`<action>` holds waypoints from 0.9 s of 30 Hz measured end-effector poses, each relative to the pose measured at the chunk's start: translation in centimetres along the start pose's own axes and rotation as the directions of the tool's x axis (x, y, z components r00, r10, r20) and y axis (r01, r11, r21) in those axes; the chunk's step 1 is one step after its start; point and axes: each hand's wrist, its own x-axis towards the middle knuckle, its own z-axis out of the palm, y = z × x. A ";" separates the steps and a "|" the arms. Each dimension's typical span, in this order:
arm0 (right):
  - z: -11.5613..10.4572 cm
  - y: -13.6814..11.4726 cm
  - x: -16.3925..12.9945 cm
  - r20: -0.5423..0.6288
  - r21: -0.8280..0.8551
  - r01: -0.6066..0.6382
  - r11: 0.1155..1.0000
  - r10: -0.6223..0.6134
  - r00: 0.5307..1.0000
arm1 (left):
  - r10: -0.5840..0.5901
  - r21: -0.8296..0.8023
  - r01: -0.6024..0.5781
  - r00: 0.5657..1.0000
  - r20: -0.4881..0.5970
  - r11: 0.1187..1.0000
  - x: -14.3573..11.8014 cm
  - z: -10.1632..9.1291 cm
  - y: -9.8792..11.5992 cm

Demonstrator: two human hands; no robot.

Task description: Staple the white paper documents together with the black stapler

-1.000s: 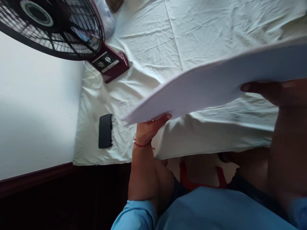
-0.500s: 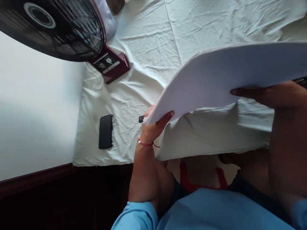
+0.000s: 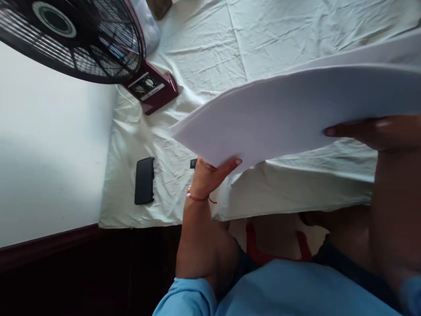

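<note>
A large stack of white paper sheets (image 3: 263, 118) is held above the cloth in the head view, bowed upward along its far edge. My left hand (image 3: 213, 175) grips its near left edge, thumb on top and the fingers hidden beneath. On the right, my right hand (image 3: 378, 131) pinches the near edge the same way, its thumb lying on the upper face. At the far right a layer of paper has parted from the rest. The stack's right end runs out of view.
A cream cloth (image 3: 204, 66) covers the table. A maroon fan (image 3: 154, 87) stands at the back left. Nearer lie a black phone-like case (image 3: 144, 181) and a small black object (image 3: 193, 163) beside my left hand. A white wall (image 3: 49, 153) borders the left.
The stack's left end has swung out flatter and farther left, past my left hand. Its sheets have fanned apart at the far right. Both hands have stayed nearly in place.
</note>
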 end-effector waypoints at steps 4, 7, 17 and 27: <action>0.3 -0.6 0.3 0.133 0.247 -0.097 0.964 0.065 0.989 | 0.067 0.105 -0.068 0.998 0.011 0.992 0.2 0.1 -0.6; 0.5 -0.8 0.3 0.146 0.257 -0.066 0.964 0.028 0.989 | 0.072 0.143 -0.075 0.997 0.025 0.987 0.4 0.1 -0.6; 0.9 -2.7 -0.4 0.290 0.507 -0.273 0.817 0.137 0.947 | -0.018 0.223 0.043 0.994 -0.111 0.974 1.4 -0.4 -0.6; 2.4 -5.4 -0.2 0.335 0.391 -0.456 0.799 0.338 0.879 | -0.077 0.386 0.111 0.992 -0.105 0.916 1.6 -0.9 -1.6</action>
